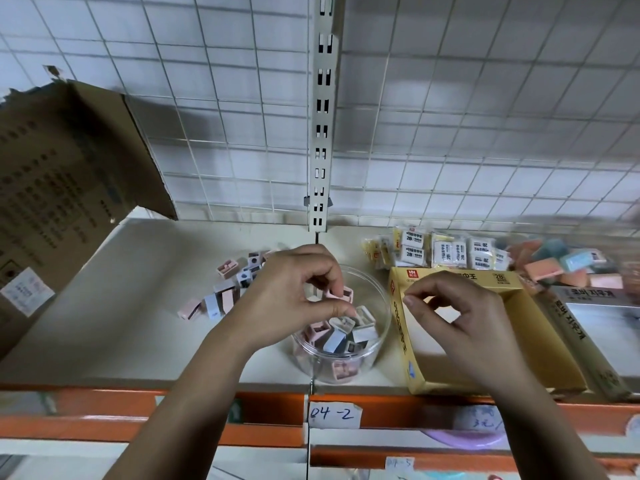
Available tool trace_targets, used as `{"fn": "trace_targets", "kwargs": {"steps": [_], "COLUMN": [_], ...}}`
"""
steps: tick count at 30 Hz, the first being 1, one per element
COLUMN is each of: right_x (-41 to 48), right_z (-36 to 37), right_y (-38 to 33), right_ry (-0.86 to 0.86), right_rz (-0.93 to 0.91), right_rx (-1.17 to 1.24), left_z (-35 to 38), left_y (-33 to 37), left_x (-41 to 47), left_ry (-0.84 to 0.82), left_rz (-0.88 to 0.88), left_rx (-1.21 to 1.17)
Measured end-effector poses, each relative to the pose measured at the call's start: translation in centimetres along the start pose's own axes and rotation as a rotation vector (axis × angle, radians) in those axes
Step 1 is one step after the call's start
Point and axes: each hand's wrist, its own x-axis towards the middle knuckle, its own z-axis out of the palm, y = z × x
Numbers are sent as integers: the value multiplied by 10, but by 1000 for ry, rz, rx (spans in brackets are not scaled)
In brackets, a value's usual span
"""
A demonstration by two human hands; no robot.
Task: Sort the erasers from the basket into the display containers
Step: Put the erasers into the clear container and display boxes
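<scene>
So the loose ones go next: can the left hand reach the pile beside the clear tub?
Probably yes: the loose pile lies uncovered on the shelf beside the left hand, which pinches a pink eraser.

Wire-grid wall (450, 133) behind cream shelf (138, 306)

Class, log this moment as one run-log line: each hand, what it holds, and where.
left hand: pinches pink eraser over clear tub | right hand: curled above yellow box, grip unclear

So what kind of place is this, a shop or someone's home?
Probably a stationery shop shelf: a wire grid back panel, a handwritten 04-2 label on the orange shelf edge, and packs of wrapped 2B erasers.
</scene>
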Motion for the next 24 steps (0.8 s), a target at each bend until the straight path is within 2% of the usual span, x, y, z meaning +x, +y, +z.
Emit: {"fn": "trace_targets", "kwargs": {"steps": [2, 4, 7, 11, 15, 20, 24], "right_x": [-1, -2, 0, 16, 50, 107, 147], "right_z": [0, 0, 0, -3, 0, 27, 60], "right_y": [1, 1, -1, -8, -19, -21, -13], "right_ry": [-1, -2, 4, -32, -151, -345, -560], "right_rz": [9, 16, 35, 39, 11, -6, -14], "right_rx": [-19, -40, -12, 50, 75, 72, -56], "left_z": [3, 3, -8, -30, -42, -39, -41], "left_y": [0, 1, 0, -20, -44, -64, -74], "left_x": [1, 0, -5, -18, -34, -51, -50], "left_ry": [-32, 8, 189, 380, 467, 423, 421], "left_rz": [36, 72, 91, -9, -90, -104, -126], "left_rx": [76, 98, 127, 260, 409, 444, 461]}}
